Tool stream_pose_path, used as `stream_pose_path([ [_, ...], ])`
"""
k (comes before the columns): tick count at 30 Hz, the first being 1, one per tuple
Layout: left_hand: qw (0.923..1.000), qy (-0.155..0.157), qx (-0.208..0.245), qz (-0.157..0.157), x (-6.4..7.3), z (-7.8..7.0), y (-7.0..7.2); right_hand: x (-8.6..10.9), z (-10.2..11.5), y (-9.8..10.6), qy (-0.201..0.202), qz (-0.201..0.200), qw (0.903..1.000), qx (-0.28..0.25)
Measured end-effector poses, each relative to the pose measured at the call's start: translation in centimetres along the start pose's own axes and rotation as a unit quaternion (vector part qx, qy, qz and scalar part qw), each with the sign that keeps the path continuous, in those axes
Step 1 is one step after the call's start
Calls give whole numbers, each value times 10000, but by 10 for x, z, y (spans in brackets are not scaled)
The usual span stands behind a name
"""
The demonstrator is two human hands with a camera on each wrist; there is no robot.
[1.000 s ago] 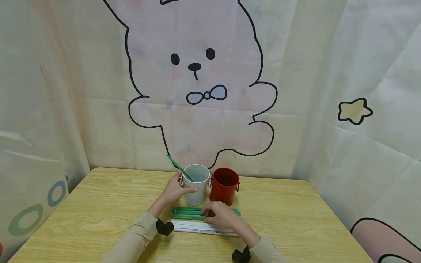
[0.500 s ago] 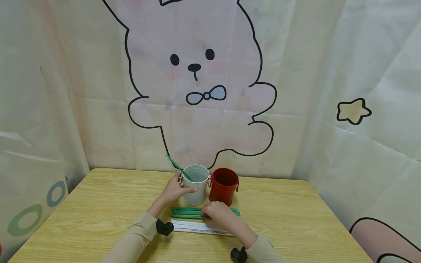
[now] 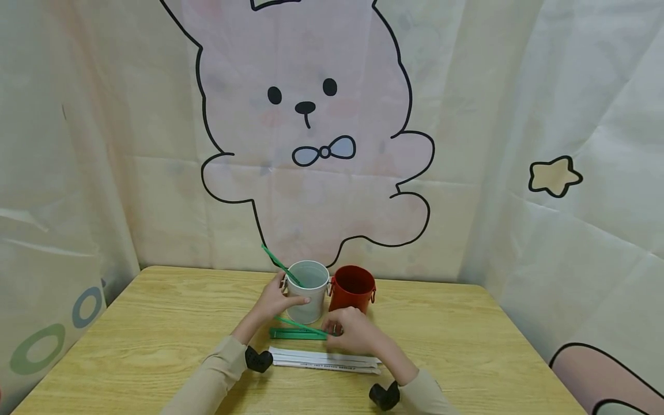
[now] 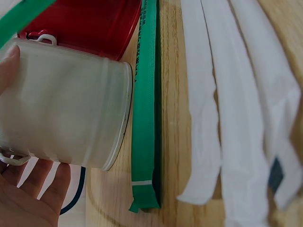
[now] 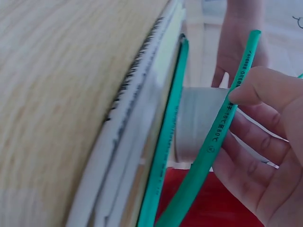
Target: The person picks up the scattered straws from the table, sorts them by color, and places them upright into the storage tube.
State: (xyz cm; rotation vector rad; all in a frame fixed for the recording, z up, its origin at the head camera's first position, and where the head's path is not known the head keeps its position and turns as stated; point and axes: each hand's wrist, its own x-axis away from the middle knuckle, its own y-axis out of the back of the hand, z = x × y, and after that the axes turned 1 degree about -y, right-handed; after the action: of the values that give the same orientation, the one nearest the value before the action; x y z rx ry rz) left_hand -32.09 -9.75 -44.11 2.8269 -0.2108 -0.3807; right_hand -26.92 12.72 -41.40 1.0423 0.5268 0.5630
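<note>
A small white bucket (image 3: pixel 313 310) stands on the table, held by my left hand (image 3: pixel 271 301) with its thumb across the front and the other fingers round the far side. One green-wrapped straw (image 3: pixel 280 263) leans in that bucket, its upper end above the rim. My right hand (image 3: pixel 355 331) pinches another green-wrapped straw (image 5: pixel 209 149) between thumb and fingers, tilted and raised in front of the white bucket. Beneath it a green-wrapped straw (image 4: pixel 144 118) lies flat on the wood. Nearer to me lie several white-wrapped straws (image 3: pixel 324 359) side by side.
A red bucket (image 3: pixel 349 301) stands right beside the white one, partly behind my right hand. Both are near the back edge of the wooden table (image 3: pixel 446 334). Printed fabric (image 3: pixel 311 190) hangs behind the table and at both sides.
My right hand has picked a green-wrapped straw from the flat green ones and raised it, its left end tilting up toward the white bucket. The left hand keeps its hold on the white bucket.
</note>
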Motion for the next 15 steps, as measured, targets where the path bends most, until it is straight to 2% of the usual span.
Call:
stream_pose_path([
  [8, 9998, -77, 205, 42, 1, -1, 0, -1, 0, 9, 65, -199, 9992, -350],
  [15, 10000, -84, 50, 17, -2, 2, 0, -2, 0, 16, 143, -533, 9930, -1045],
])
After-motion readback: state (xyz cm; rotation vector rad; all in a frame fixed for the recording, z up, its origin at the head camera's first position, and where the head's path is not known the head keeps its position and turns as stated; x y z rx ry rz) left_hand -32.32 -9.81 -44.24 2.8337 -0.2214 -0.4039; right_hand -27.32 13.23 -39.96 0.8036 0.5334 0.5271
